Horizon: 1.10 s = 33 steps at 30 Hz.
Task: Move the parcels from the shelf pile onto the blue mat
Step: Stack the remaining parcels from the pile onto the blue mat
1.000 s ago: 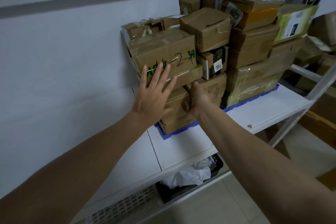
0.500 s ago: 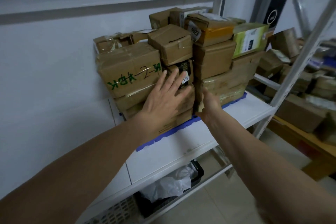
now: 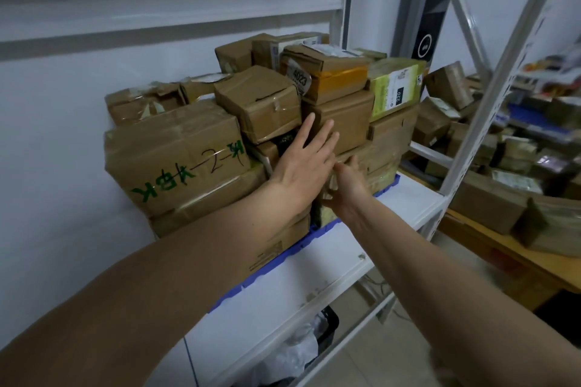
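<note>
Parcels, taped brown cardboard boxes (image 3: 248,122), already stack on the blue mat (image 3: 295,248) at the white shelf's (image 3: 320,289) front edge; your left hand (image 3: 306,163) lies flat against them with fingers straight and slightly spread, your right hand (image 3: 347,187) touches lower with fingers spread. More parcels remain beyond.

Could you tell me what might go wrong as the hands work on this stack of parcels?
The tilted box sits loosely on top and might slide off if the pile is nudged. The left hand lies flat on the parcels with no grip, and the right hand reaches in low, so pulling a lower parcel could topple those above.
</note>
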### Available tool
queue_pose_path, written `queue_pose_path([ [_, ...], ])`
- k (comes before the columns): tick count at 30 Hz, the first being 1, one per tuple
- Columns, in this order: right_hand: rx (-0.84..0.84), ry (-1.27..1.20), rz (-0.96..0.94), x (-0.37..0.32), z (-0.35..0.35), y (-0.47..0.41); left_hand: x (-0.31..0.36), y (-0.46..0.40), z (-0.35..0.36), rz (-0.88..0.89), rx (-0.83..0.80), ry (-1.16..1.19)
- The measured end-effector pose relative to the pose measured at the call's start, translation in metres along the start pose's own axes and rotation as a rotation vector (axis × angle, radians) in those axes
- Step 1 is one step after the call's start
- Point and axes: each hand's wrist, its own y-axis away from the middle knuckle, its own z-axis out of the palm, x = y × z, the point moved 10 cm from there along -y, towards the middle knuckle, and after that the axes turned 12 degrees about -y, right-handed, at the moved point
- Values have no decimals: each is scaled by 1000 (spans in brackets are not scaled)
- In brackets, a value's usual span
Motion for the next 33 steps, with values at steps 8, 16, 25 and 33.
queue_pose_path([
  [8, -19, 2, 14, 4, -6, -13, 5, -5, -1, -15, 10, 30],
  [16, 150, 84, -101, -36, -77, -57, 22, -44, -35, -14, 112, 146],
  [25, -26, 57, -27, -87, -119, -111, 49, -143, -50, -62, 0, 131],
  [33, -139, 190, 38, -81, -111, -153, 50, -171, -42, -133, -74, 135],
])
